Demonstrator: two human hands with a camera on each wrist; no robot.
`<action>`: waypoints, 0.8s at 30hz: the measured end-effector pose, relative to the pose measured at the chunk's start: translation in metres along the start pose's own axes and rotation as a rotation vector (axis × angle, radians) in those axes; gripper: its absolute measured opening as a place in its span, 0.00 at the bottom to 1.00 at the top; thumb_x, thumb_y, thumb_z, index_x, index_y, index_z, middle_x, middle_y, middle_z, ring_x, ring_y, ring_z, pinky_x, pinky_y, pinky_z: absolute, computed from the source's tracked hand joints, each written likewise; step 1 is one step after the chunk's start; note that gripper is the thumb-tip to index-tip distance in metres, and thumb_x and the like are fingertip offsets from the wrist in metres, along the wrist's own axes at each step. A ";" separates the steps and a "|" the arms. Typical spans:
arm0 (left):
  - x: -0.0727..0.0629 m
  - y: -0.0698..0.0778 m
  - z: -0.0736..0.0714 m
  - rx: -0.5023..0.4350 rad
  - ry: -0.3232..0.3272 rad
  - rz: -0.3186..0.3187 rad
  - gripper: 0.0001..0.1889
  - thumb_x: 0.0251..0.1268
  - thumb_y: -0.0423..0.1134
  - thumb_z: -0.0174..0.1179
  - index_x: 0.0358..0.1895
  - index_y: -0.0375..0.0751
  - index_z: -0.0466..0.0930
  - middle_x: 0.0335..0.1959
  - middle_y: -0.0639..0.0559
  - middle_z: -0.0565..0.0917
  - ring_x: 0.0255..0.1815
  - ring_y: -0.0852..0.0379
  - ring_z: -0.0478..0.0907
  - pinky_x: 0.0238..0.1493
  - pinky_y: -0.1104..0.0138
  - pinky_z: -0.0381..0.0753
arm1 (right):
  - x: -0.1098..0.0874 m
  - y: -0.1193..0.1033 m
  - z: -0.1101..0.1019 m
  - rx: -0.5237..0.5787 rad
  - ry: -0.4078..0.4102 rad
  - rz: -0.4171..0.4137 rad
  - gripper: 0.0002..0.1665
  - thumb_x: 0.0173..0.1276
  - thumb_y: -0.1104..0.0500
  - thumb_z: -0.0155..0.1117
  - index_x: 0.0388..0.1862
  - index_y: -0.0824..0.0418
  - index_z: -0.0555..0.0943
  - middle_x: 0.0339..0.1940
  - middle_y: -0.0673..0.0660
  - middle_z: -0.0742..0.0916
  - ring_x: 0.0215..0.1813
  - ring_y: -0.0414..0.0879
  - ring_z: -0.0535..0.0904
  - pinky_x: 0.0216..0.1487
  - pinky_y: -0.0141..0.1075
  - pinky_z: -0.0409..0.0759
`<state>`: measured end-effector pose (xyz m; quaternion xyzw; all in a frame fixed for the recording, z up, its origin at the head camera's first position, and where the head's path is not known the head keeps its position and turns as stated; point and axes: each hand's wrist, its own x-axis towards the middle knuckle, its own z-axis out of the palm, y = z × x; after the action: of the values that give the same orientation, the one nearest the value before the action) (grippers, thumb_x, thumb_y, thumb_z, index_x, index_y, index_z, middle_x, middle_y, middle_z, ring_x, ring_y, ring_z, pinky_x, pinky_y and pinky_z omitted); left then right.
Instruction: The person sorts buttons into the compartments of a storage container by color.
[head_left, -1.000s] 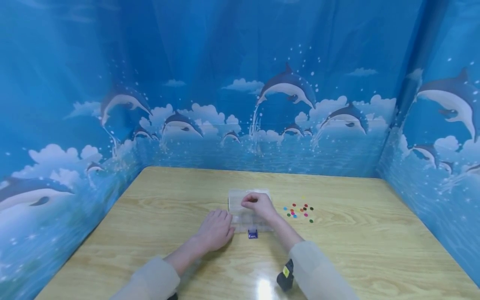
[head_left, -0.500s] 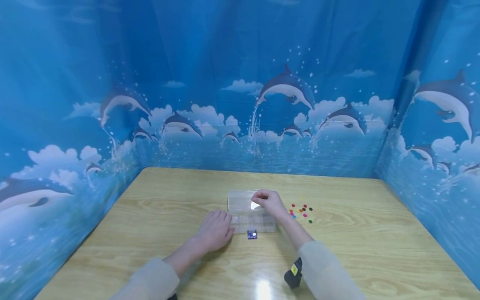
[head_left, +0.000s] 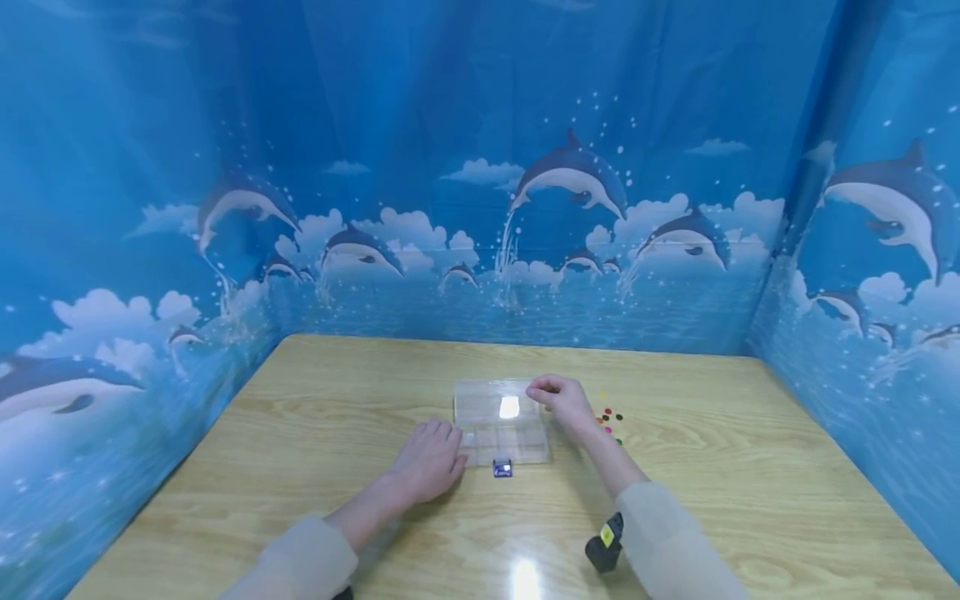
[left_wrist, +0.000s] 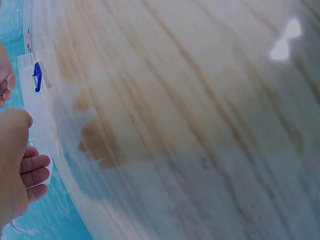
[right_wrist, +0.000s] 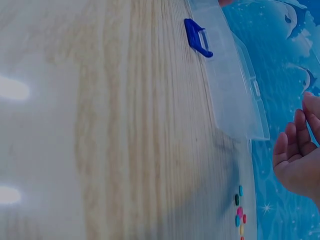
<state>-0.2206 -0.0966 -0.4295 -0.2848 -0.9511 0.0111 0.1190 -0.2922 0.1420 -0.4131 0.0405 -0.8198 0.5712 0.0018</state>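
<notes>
A clear plastic compartment box [head_left: 517, 454] lies with its lid [head_left: 483, 402] folded back on the far side. The blue latch [head_left: 502, 468] sticks out from its near edge. My left hand [head_left: 429, 460] rests against the box's left end, fingers along the side and thumb near the front corner. Over the lid's right edge hovers my right hand [head_left: 564, 404], thumb and forefinger tips close together. In the right wrist view that hand [right_wrist: 300, 150] has its fingers loosely bent, with nothing seen between them. Small round coloured pieces [right_wrist: 240, 212] lie right of the box, partly hidden by the right hand in the head view.
The wood-grain table [head_left: 360, 392] extends around the box on every side. A blue dolphin-print curtain [head_left: 420, 300] stands along its back and sides. Black wrist cameras, one of them [head_left: 604, 543] under the right sleeve, sit low over the table.
My right hand has moved right, from over the middle of the lid to its right edge, uncovering the box and covering some coloured pieces. The left hand has stayed in place.
</notes>
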 end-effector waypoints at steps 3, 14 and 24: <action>0.000 0.000 0.000 0.001 0.002 0.002 0.16 0.65 0.48 0.52 0.40 0.36 0.72 0.35 0.45 0.74 0.40 0.50 0.70 0.48 0.57 0.72 | -0.001 0.003 -0.008 -0.001 0.004 0.002 0.12 0.64 0.61 0.60 0.43 0.68 0.79 0.40 0.57 0.83 0.46 0.50 0.76 0.46 0.41 0.75; 0.000 0.001 0.000 0.020 0.035 0.016 0.14 0.64 0.47 0.53 0.36 0.37 0.71 0.31 0.47 0.72 0.36 0.52 0.69 0.42 0.60 0.72 | -0.004 0.018 -0.034 -0.001 0.038 0.068 0.15 0.66 0.59 0.59 0.47 0.68 0.77 0.44 0.58 0.81 0.49 0.52 0.74 0.50 0.44 0.74; -0.001 0.001 -0.001 -0.002 0.045 0.015 0.14 0.64 0.47 0.53 0.35 0.37 0.71 0.30 0.48 0.71 0.35 0.53 0.68 0.41 0.60 0.72 | -0.006 0.030 -0.052 -0.008 0.107 0.055 0.13 0.64 0.61 0.61 0.44 0.70 0.78 0.38 0.56 0.82 0.40 0.53 0.75 0.39 0.39 0.74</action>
<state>-0.2194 -0.0964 -0.4291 -0.2922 -0.9461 0.0049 0.1398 -0.2909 0.2013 -0.4239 -0.0124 -0.8217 0.5690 0.0301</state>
